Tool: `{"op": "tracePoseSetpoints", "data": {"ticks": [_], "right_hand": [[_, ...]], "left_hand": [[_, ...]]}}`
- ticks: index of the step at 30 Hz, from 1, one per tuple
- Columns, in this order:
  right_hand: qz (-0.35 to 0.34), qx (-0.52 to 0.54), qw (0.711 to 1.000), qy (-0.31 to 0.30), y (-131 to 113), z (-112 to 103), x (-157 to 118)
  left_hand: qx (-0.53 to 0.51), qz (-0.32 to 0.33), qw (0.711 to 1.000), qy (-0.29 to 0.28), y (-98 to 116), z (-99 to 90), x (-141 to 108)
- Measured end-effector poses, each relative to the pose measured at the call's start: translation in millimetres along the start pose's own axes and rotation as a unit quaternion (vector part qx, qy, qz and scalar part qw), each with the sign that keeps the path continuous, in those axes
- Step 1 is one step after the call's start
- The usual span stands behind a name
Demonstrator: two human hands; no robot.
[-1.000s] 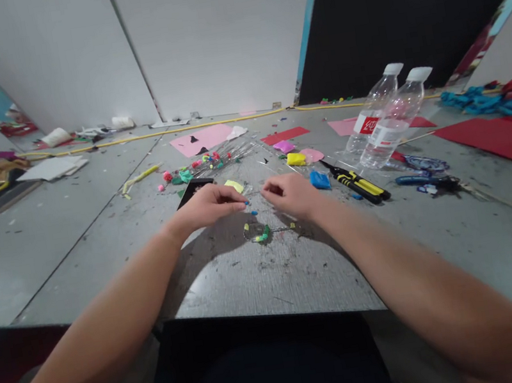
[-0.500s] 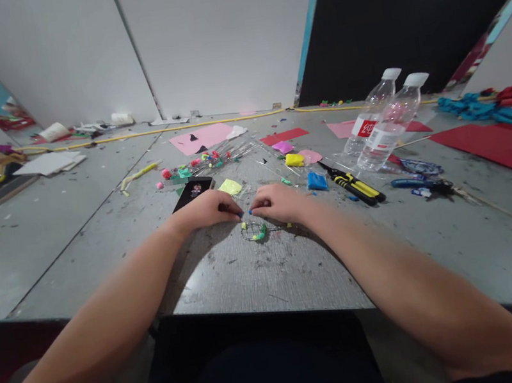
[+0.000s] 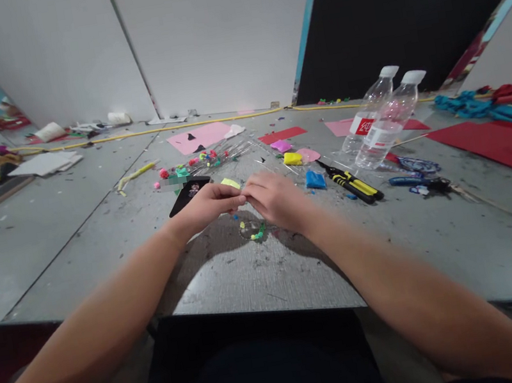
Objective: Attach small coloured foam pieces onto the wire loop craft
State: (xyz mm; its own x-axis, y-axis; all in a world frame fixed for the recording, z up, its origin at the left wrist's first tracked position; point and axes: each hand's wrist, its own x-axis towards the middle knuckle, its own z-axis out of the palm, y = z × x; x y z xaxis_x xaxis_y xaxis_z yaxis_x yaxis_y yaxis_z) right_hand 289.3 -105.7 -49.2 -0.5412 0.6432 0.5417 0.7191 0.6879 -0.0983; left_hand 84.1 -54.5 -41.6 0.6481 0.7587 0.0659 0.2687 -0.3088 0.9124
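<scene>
The fingertips of my left hand (image 3: 212, 203) and my right hand (image 3: 278, 202) meet in a pinch just above the table. What lies between them, if anything, is hidden, and the right hand is a little blurred. A small blue bit (image 3: 235, 217) rests on the table below my left fingers. Nearer to me lies a thin wire shape (image 3: 241, 232) with small yellow and green lumps (image 3: 258, 235) on it, partly in the shadow of my hands. Behind the fingers is a pale yellow piece (image 3: 230, 183), partly covered.
Right of my hands lie a blue packet (image 3: 315, 179), a yellow packet (image 3: 292, 158) and black-yellow pliers (image 3: 355, 185). Two plastic bottles (image 3: 384, 126) stand behind them. A dark phone-like slab (image 3: 188, 194) lies by my left wrist, with bead-like coloured balls (image 3: 211, 156) beyond.
My hands have come together, the right moving left until the fingertips meet. A blue bit now shows on the table; earlier, blue bits showed at the fingertips of both hands.
</scene>
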Motion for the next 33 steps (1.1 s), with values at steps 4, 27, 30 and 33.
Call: {"op": "tracePoseSetpoints", "data": {"ticks": [4, 27, 30, 33], "right_hand": [[0.003, 0.021, 0.999, 0.041, -1.1, -0.7, 0.2], [0.284, 0.168, 0.915, -0.233, 39.6, -51.6, -7.3], [0.323, 0.207, 0.852, -0.356, 39.3, -55.9, -10.5], [0.346, 0.239, 0.815, -0.398, 40.4, -53.2, -12.7]], "left_hand": [[-0.055, 0.009, 0.998, 0.015, -0.5, 0.2, 0.8], [0.3, 0.117, 0.945, -0.063, 3.6, -7.6, 0.2], [0.318, 0.118, 0.937, -0.085, 2.0, -6.2, 1.0], [0.321, 0.115, 0.936, -0.087, -0.2, -5.4, 1.8]]}}
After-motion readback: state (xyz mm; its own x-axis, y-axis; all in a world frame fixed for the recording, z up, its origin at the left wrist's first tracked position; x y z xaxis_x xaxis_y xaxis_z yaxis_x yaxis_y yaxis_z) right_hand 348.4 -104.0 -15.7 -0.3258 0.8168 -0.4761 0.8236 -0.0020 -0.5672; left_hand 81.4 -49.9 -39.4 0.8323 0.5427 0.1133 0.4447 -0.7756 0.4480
